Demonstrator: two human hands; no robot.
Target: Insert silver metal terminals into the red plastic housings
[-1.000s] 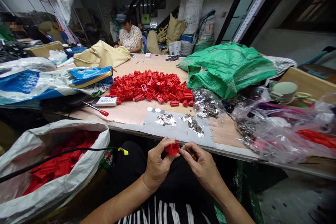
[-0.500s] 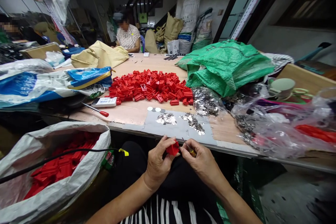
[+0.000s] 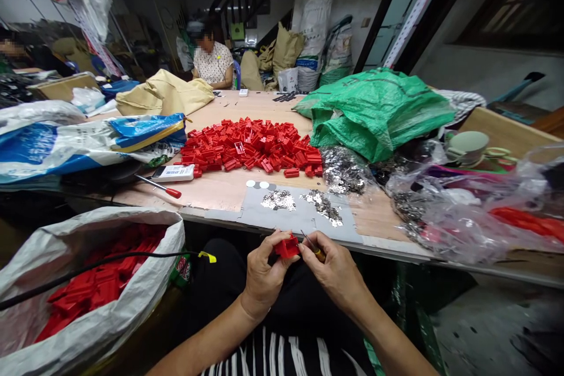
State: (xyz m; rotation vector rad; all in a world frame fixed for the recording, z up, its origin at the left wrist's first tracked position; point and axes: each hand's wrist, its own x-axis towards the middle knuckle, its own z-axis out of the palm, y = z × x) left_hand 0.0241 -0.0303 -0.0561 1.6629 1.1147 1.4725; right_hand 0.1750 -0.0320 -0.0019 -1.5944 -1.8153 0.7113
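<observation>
L hand [image 3: 264,282] wraps fingers & thumb around a red plastic part [image 3: 287,247], held over the lap just below the front edge of the desk [image 3: 211,194]. R hand [image 3: 335,273] pinches a small yellow-handled screwdriver [image 3: 319,254], thin shaft angled up & in toward the red part. Tip is right beside it, maybe touching, hard to tell at this angle. Hands are close together, not spread.

On the desk, straight ahead: big heap of red plastic parts [image 3: 249,147], w/ a gray mat [image 3: 286,224] in front of it carrying small piles of silver bits [image 3: 278,200]. Left of the heap: white remote-type device [image 3: 173,173] & red-handled screwdriver [image 3: 173,192]. Right of it: green woven sack [image 3: 374,111], then clear plastic bag [image 3: 462,226] w/ more silver bits.

Low on the left, beside the person's knee: white woven sack [image 3: 92,229] full of red parts [image 3: 101,279], black cable [image 3: 110,255] across its mouth. Co-worker [image 3: 214,61] in patterned blouse sits at the far end of the desk.
</observation>
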